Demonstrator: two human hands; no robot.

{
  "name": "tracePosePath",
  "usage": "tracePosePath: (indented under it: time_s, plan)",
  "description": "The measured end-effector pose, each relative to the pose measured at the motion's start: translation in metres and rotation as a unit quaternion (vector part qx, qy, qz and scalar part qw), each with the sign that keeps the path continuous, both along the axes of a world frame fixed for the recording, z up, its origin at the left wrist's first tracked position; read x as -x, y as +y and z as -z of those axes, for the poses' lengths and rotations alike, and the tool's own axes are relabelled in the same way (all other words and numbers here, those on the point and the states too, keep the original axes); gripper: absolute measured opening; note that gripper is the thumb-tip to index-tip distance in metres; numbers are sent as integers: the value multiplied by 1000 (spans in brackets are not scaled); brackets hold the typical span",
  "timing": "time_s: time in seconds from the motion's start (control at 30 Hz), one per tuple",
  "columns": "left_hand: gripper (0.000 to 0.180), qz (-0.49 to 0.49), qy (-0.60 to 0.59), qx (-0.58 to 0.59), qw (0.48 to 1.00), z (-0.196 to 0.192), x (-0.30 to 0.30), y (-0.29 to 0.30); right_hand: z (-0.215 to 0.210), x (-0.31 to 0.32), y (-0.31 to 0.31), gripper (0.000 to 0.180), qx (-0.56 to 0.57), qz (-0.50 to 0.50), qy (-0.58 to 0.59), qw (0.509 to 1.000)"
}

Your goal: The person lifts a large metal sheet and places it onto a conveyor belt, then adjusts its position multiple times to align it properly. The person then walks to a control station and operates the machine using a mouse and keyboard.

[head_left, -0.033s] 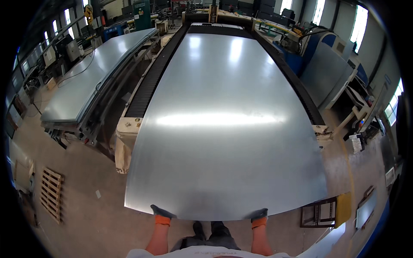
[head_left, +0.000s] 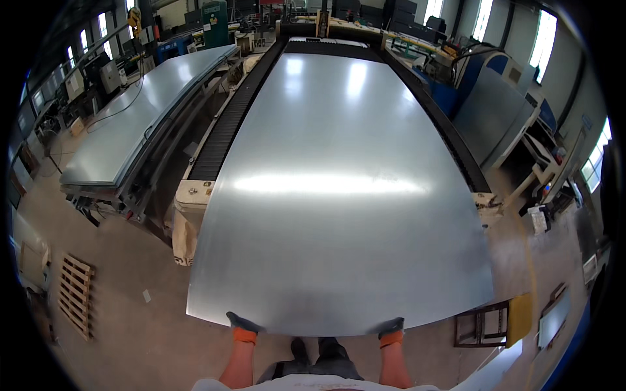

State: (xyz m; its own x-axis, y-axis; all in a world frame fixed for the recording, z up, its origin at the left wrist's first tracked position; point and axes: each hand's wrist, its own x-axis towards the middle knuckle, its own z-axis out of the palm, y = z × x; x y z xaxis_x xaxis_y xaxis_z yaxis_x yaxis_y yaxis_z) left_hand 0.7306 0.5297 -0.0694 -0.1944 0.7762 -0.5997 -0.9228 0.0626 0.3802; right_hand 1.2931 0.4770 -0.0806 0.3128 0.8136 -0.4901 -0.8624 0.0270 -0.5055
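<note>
A large, shiny sheet of metal [head_left: 339,241] lies lengthwise over the machine bed, and its near end sticks out toward me past the bed. My left hand [head_left: 244,324], in a dark glove with an orange cuff, is closed on the near edge, left of the middle. Farther right along that same edge, my right hand [head_left: 391,326] grips the sheet in a matching glove. The fingers under the sheet are hidden; only the upper parts of both gloves show.
Dark ribbed covers [head_left: 229,140] run along the bed, with a cream end block [head_left: 194,195] at the near left. More metal sheets [head_left: 124,130] are stacked on a rack to the left. A wooden pallet [head_left: 76,293] lies lower left; a stool with a yellow top [head_left: 520,318] stands right.
</note>
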Motion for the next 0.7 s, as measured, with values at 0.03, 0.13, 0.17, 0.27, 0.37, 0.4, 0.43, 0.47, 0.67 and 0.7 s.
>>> tracePosePath:
  time_s: [0.03,0.13,0.17,0.27,0.37,0.4,0.43,0.47,0.67,0.7]
  plan:
    - [90,16,7,0,1000,-11,-15,7,-1,-9,-4,57,21,31,-15,999]
    - [91,5,46,11,999,-28,-15,20,-2,-14,14,61,67,62,-32,995]
    - [91,-3,54,16,998,-28,-14,27,0,-14,19,63,89,74,-42,992]
    - [89,-17,98,91,991,-21,2,30,-13,11,35,70,66,72,-9,995]
    - [84,-37,25,2,999,-23,-7,36,-32,20,47,76,-5,48,-16,999]
    - [83,-25,48,50,997,-20,-5,35,-30,20,54,77,12,51,-57,997]
    - [83,-29,43,44,998,-24,-6,36,-22,20,55,77,31,57,-98,993]
    - [83,-36,37,30,998,-28,-10,39,-21,16,58,78,35,63,-3,997]
    - [85,9,114,184,976,-80,-4,43,-52,6,56,77,-42,-6,-31,999]
    - [86,21,98,127,987,-73,-2,40,-59,4,54,78,-65,-27,3,998]
